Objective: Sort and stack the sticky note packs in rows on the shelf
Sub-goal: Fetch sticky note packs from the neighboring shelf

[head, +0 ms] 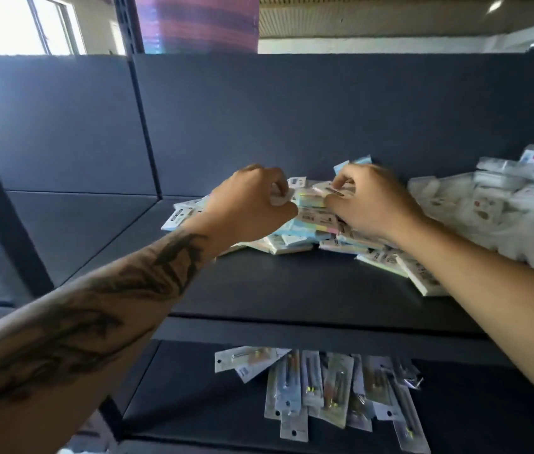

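The sticky note packs (pixel 305 224) lie in a loose, untidy heap at the middle of the frame, on the dark upper shelf (pixel 292 290) close to its back panel; they are flat, clear-wrapped pads in pale blue, yellow, pink and white, some showing white barcode labels, and they overlap at many angles with a few sliding toward the lower right. The left hand (pixel 252 204), on a tattooed forearm reaching in from the lower left, has its fingers curled on the left side of the heap and pinches a small white piece of wrapping. The right hand (pixel 370 201), coming from the right edge, rests on top of the heap with thumb and fingers pinching the edge of one pack. At the right of the same shelf sits a pile of white packets (pixel 504 204). On the lower shelf (pixel 193 388), at the bottom centre, long clear-fronted cards (pixel 324 388) lie fanned together.
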Demonstrator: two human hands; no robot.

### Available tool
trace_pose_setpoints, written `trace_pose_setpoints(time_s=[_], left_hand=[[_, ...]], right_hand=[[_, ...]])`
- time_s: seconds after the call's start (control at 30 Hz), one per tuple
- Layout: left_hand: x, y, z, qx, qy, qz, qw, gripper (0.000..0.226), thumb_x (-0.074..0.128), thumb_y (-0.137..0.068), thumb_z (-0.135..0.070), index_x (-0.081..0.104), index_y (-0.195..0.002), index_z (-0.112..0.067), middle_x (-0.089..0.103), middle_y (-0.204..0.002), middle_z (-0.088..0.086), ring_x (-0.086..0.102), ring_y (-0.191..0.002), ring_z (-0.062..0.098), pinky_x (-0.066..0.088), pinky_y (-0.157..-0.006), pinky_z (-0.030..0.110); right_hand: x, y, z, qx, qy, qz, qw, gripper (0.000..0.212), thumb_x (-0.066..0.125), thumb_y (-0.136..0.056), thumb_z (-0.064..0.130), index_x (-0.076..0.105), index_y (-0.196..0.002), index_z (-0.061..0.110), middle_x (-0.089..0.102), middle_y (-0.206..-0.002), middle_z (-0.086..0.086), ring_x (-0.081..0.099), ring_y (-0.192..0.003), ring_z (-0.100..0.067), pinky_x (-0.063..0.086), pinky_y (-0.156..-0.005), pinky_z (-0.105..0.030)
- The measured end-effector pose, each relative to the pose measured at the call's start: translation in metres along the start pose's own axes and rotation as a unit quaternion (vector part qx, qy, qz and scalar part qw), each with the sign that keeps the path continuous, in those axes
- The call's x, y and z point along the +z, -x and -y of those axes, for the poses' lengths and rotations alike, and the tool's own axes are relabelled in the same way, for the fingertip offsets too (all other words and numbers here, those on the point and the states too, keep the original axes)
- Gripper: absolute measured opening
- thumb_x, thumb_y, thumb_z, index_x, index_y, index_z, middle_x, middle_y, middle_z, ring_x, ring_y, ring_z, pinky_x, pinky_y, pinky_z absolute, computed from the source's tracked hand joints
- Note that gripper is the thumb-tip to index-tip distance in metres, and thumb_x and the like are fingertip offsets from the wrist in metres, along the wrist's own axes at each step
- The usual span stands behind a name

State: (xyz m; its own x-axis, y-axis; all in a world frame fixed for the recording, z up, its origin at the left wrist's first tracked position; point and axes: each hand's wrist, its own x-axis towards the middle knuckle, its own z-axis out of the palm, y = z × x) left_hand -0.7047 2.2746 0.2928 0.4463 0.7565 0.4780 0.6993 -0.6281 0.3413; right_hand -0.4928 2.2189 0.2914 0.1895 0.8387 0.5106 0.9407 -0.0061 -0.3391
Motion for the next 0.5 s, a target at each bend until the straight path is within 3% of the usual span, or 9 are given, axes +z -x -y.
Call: trace_pose_setpoints(time_s=[0.17, 0.33, 0.5], left_hand=[[-0.058, 0.098, 0.04, -0.024, 0.013, 0.011, 1.0, 0.026, 0.067, -0.079, -0.049, 0.066, -0.103, -0.039, 0.062, -0.109, -0.012, 0.061, -0.101, 0.02, 0.052, -0.085, 0.036], [-0.11, 0.204, 0.086, -0.032, -0.006, 0.018, 0.999, 0.015, 0.066, -0.087, -0.047, 0.062, -0.1, -0.041, 0.055, -0.102, -0.016, 0.056, -0.092, 0.015, 0.048, -0.073, 0.031], [-0.154, 0.288, 0.151, -0.065, -0.053, 0.023, 0.996, 0.026, 0.062, -0.085, -0.053, 0.063, -0.108, -0.041, 0.057, -0.107, -0.013, 0.06, -0.095, 0.019, 0.054, -0.079, 0.037]], right_hand=[[0.023, 0.061, 0.089, -0.047, -0.027, 0.02, 0.998, 0.035, 0.059, -0.072, 0.055, 0.061, -0.097, 0.03, 0.061, -0.106, 0.004, 0.058, -0.101, -0.02, 0.051, -0.085, -0.039], [0.047, 0.123, 0.181, -0.076, -0.08, 0.057, 0.992, 0.038, 0.062, -0.071, 0.053, 0.062, -0.101, 0.029, 0.06, -0.114, 0.004, 0.057, -0.1, -0.02, 0.052, -0.084, -0.039], [0.08, 0.162, 0.274, -0.144, -0.117, 0.084, 0.979, 0.031, 0.069, -0.076, 0.043, 0.065, -0.101, 0.027, 0.058, -0.11, 0.008, 0.055, -0.097, -0.018, 0.046, -0.077, -0.032]])
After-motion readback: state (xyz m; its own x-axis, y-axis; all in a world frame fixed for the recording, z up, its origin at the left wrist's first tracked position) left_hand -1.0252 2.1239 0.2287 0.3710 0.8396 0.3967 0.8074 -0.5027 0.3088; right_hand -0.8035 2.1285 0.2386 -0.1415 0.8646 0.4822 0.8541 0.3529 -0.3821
